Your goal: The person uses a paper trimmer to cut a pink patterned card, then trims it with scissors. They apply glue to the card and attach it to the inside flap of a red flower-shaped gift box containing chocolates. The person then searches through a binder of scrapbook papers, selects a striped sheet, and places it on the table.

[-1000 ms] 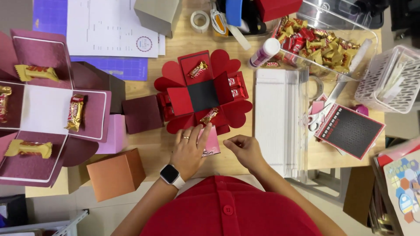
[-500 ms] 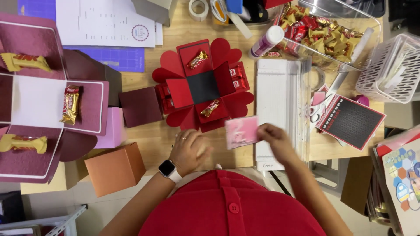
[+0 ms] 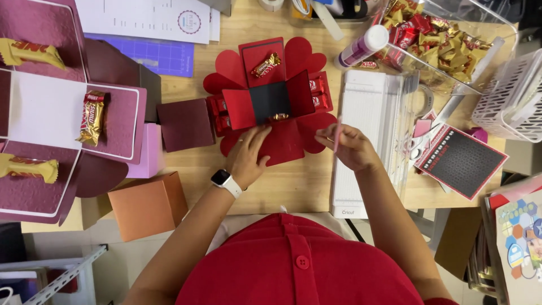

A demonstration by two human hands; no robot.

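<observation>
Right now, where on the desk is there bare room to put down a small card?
Bare wood shows between the orange box and the white paper trimmer, just below the red heart-flap box, near the left hand. A smaller strip lies between the trimmer and the black card. The top right, around the candy bin, is crowded.

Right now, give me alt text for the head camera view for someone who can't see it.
The left hand rests on an unfolded red paper box with heart-shaped flaps and chocolates, while the right hand holds a thin pink card edge-on beside it. A white paper trimmer lies to the right.
</observation>
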